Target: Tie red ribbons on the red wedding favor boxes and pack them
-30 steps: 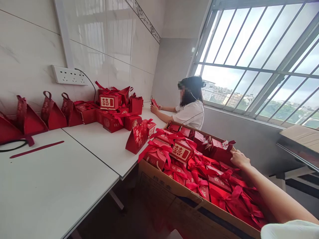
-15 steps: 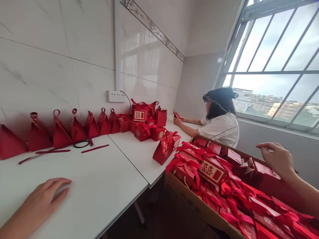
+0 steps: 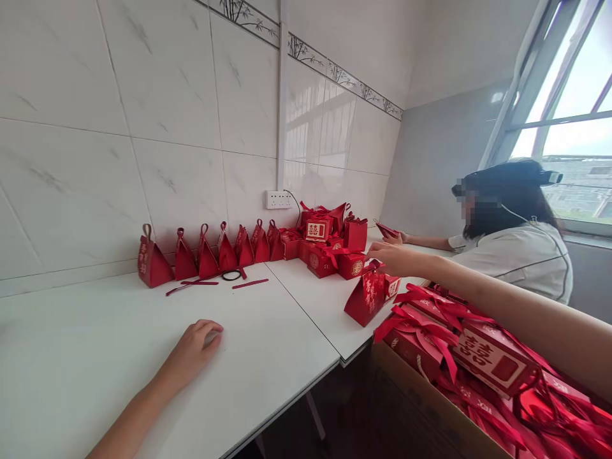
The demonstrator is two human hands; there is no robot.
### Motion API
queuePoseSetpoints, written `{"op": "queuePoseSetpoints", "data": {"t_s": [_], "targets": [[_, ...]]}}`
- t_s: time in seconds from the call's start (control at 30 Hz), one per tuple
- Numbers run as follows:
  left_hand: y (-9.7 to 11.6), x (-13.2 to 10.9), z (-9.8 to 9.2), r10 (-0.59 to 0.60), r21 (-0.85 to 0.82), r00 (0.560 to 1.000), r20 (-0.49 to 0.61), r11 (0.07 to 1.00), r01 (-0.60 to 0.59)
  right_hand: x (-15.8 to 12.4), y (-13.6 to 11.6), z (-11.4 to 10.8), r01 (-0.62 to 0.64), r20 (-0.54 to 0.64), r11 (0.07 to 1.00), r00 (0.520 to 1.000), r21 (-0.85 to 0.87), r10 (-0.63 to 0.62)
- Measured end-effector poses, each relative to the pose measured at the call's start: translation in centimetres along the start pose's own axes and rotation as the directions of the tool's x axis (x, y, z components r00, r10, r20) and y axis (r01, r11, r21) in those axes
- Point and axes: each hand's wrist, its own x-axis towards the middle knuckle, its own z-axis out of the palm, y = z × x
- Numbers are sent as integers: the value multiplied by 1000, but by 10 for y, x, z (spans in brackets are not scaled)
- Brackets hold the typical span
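Note:
My left hand (image 3: 198, 341) rests on the white table (image 3: 268, 357), fingers loosely curved, thumb a little apart, with nothing in it. My right hand (image 3: 394, 256) reaches across the carton with its fingers closed at the top of a red tent-shaped gift box (image 3: 366, 299). This box stands upright near the table's right edge and bears light lettering. Partly behind it is a small red box (image 3: 392, 288) with a pale label. Along the wall stands a row of several similar tent-shaped boxes (image 3: 155, 264) with loops on top.
A pile of red boxes (image 3: 321, 261) lies by the wall beneath a power strip (image 3: 278, 199). Red strips (image 3: 250, 284) and a black ring (image 3: 231, 275) lie before the row. A carton (image 3: 406, 382) full of ribboned boxes stands at right. Another person (image 3: 521, 248) sits beyond, holding something red.
My right hand has moved from above the carton's far right side to the top of the tent-shaped box. The view has turned left. My left hand stays over the table.

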Motion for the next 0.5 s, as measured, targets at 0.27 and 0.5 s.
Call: {"op": "queuePoseSetpoints", "data": {"t_s": [0.27, 0.5], "targets": [[12, -5, -2, -12, -79, 997, 73, 997, 18, 47, -50, -3, 70, 14, 981, 997, 180, -73], [34, -14, 0, 58, -548, 998, -25, 834, -62, 101, -180, -18, 443, -196, 842, 896, 307, -399]]}}
